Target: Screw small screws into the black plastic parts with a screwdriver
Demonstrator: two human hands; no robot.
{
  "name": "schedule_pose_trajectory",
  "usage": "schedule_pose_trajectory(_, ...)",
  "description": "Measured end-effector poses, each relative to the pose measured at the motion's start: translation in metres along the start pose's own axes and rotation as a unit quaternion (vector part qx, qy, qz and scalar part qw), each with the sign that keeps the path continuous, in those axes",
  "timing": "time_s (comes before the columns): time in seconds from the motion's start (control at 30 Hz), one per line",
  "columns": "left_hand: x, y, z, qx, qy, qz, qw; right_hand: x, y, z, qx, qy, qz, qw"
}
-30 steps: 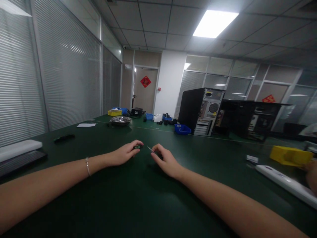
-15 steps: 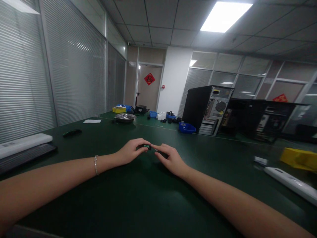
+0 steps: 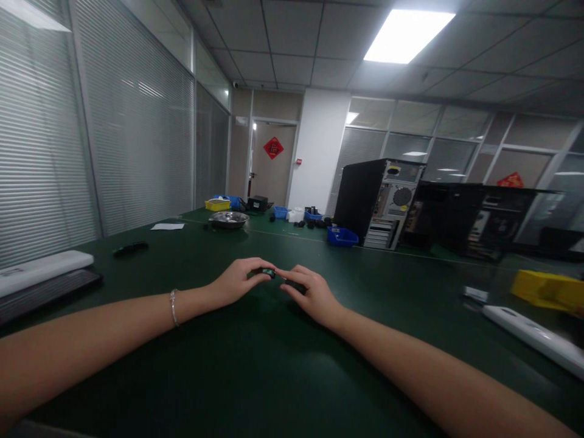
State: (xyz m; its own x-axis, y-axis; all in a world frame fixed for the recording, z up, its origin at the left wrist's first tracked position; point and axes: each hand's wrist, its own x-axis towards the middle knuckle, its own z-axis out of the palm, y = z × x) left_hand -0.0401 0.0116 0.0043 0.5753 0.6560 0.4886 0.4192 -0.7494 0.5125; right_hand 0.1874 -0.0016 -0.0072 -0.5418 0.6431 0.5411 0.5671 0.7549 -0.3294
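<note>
Both hands have met: left hand [image 3: 235, 281] and right hand [image 3: 310, 291] pinching a small dark green-tinged part [image 3: 269, 272].

On the table [image 3: 255, 377] the left hand [image 3: 235, 281] and the right hand [image 3: 310, 292] meet near the middle, with a small part [image 3: 269, 272] between their fingers. Far behind them, a metal bowl [image 3: 229, 219] sits to the left and a computer tower [image 3: 376, 204] stands to the right, with a small bin [image 3: 342, 236] just before it. A flat device [image 3: 43, 286] lies at the left edge. At the right edge, a long bar [image 3: 533, 337] lies before another bin [image 3: 545, 291].
</note>
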Motion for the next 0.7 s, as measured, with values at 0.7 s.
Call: schedule_pose_trajectory(0.7,0.0014,0.0048,0.0018,-0.148,0.008,-0.037,0.988,-0.0010,-0.0037,0.0010,0.043,0.033,-0.024,0.998)
